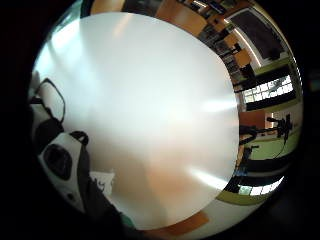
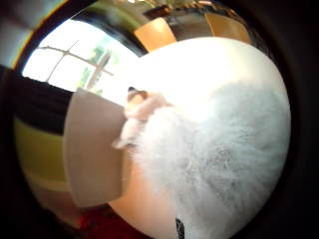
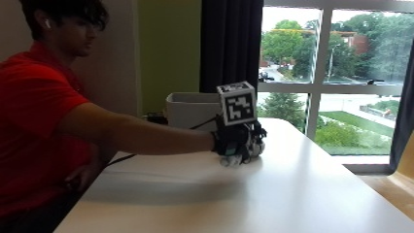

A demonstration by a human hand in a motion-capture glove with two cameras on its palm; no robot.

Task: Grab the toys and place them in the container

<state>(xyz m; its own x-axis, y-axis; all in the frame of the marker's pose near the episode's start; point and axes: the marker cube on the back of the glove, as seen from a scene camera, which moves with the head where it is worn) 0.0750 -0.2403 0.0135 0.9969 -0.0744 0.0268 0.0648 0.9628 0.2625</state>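
Note:
In the outside view my gloved right hand (image 3: pixel 238 138) is down on the white table (image 3: pixel 259 194), fingers curled over a small white fluffy toy (image 3: pixel 254 148) that mostly hides beneath it. The thumb side palm view is largely filled by the toy's white fur (image 2: pixel 214 159), with a tan snout and dark nose (image 2: pixel 135 95) pointing toward the container. The container (image 3: pixel 191 108), a pale grey-white bin, stands on the table just behind the hand, close by its open rim (image 2: pixel 92 149). The little finger side palm view shows only bare tabletop (image 1: pixel 150 100).
A large window (image 3: pixel 336 73) and dark curtains lie beyond the table's far edge. The person's bare left hand is down beside their lap, off the table. A dark cable (image 3: pixel 129 156) runs across the table's near-left edge.

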